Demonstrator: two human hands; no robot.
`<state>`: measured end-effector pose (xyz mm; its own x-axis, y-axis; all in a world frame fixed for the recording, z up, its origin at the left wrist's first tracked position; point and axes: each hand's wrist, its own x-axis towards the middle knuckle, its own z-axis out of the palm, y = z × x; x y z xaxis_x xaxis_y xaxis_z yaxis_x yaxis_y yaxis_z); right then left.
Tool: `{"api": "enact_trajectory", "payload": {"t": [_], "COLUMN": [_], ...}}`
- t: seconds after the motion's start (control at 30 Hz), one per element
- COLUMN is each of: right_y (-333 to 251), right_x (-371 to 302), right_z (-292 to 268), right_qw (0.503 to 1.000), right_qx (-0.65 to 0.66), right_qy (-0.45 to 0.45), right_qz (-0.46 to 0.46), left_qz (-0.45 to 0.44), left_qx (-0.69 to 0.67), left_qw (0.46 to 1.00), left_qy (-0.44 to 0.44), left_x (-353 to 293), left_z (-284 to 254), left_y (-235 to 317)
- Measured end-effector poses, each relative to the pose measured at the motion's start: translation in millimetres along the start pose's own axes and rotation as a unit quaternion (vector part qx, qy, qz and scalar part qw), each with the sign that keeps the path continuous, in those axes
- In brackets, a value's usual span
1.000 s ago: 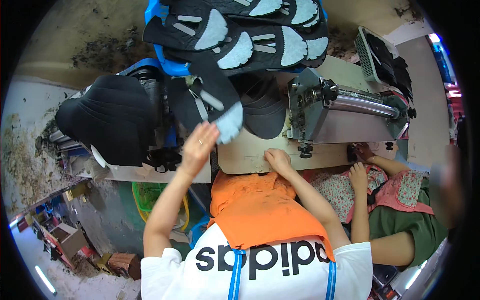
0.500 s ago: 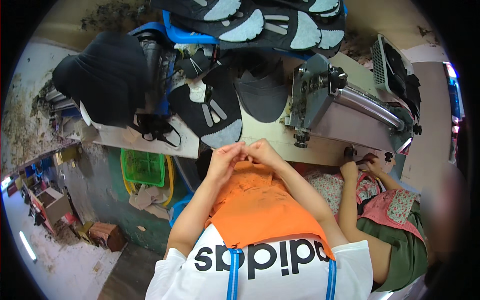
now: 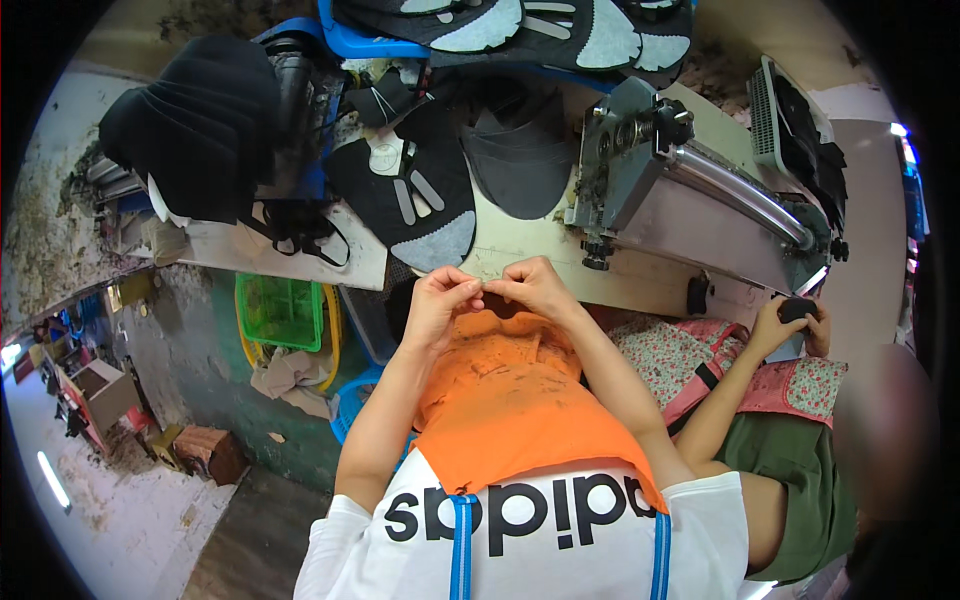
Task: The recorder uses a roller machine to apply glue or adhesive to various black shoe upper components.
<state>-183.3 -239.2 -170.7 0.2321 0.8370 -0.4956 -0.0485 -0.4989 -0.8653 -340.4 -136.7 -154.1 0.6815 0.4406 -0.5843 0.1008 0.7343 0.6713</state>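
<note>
My left hand [image 3: 443, 303] and my right hand [image 3: 537, 288] meet at the table's front edge, above my orange apron [image 3: 530, 390]. Thumb and fingers of each are pinched together, the tips nearly touching. Whatever sits between them is too small to make out. Just beyond my left hand lies a flat black fabric shoe upper [image 3: 400, 190] with a grey toe patch and two grey strips. Beside it, farther from my right hand, rests a stack of dark grey curved pieces [image 3: 520, 170].
Black sheets [image 3: 190, 130] drape over a machine at left. A roller machine [image 3: 630, 170] stands at right. More black uppers [image 3: 560, 35] lie on a blue tray at the back. Below the table is a green crate [image 3: 280, 315]. A co-worker's hands [image 3: 790, 325] hold a dark rounded piece.
The view has shifted slightly. My hands stay pinched together, with their fingers turned a little. The co-worker's hands have moved right and nearer, away from the table edge.
</note>
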Motion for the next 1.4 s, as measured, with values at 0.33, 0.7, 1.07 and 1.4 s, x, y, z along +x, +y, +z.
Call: {"api": "enact_trajectory", "payload": {"t": [0.33, 0.7, 1.07, 1.4], "right_y": [-21.1, -13.1, 22.0, 49.6], "right_x": [8.9, -1.7, 63.5, 93.5], "right_z": [7.7, -18.2, 7.9, -17.1], "right_qw": [0.97, 0.984, 0.968, 0.773], "right_qx": [-0.064, 0.113, 0.249, -0.459], "right_qy": [0.156, -0.128, 0.02, 0.381], "right_qz": [-0.173, 0.041, -0.001, -0.217], "left_qz": [-0.058, 0.035, 0.131, -0.101], "left_qx": [-0.04, 0.289, 0.092, 0.429], "left_qw": [0.996, 0.938, 0.976, 0.895], "left_qy": [-0.057, -0.186, 0.147, -0.073], "left_x": [10.4, 21.0, 3.6, 21.1], "left_z": [-8.5, 4.0, -17.2, 2.3], "left_y": [0.2, 22.2, -21.5, -57.4]}}
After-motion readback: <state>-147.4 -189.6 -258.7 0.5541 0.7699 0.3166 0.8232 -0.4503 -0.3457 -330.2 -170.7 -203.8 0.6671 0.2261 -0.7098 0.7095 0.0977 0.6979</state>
